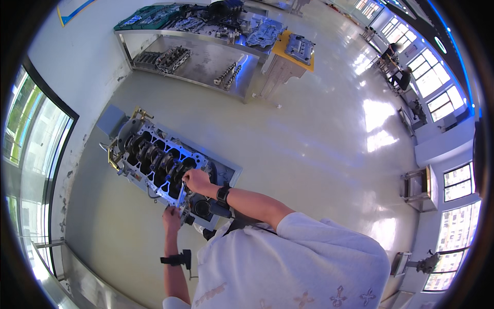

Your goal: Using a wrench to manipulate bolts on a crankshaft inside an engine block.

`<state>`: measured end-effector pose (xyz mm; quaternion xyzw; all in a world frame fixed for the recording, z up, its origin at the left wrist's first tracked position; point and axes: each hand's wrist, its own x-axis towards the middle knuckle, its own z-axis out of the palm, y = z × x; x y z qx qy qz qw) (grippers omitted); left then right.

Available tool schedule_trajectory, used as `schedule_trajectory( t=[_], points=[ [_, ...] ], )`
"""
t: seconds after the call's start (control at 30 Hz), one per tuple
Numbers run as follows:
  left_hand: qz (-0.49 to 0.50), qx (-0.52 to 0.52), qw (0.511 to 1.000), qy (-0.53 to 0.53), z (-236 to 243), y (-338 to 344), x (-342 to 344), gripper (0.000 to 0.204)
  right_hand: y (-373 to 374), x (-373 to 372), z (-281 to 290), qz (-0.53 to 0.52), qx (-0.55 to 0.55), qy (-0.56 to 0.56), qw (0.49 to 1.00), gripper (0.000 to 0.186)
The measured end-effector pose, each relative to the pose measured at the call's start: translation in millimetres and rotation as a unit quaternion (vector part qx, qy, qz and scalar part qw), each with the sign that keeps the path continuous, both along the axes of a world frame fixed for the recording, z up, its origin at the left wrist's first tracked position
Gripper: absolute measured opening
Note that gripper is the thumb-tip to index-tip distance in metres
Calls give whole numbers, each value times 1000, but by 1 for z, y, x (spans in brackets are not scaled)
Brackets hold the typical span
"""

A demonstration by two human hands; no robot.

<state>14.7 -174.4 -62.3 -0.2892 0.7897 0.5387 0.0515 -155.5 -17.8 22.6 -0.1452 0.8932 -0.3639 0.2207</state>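
Observation:
An engine block (163,193) lies with its open side up on a stand, and a crankshaft (154,156) shows along its middle. At the block's near right end, my right hand (197,181) reaches over the rim with thumb and fingers pinched together. Whatever sits between those fingertips is too small to make out. Lower down, my left hand (172,220) has its fingers curled at the block's near corner, and what they grip is hidden. A dark round part (202,207) is visible below my right wrist.
Beyond the engine stands a steel workbench (206,35) with a green tool case (146,19) and metal parts; camshafts (229,76) lie on its lower shelf. A yellow-topped stand (280,49) carries a grey cover (300,48). Two people (401,78) are far off right.

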Motion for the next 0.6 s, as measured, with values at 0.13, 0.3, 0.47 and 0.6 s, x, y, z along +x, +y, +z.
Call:
schedule_trajectory(
  t=[0.13,0.3,0.47,0.6],
  points=[
    [84,189,978,6,45,82,-11,15,11,-12,-22,79,21,99,992,17],
    [130,279,951,24,47,127,-22,11,13,-17,-21,174,6,116,978,14],
    [141,337,931,9,46,140,-26,11,18,-15,-29,216,-5,123,969,16],
    [142,295,943,54,29,133,-9,11,10,1,-23,171,-3,74,982,18]
  ],
)
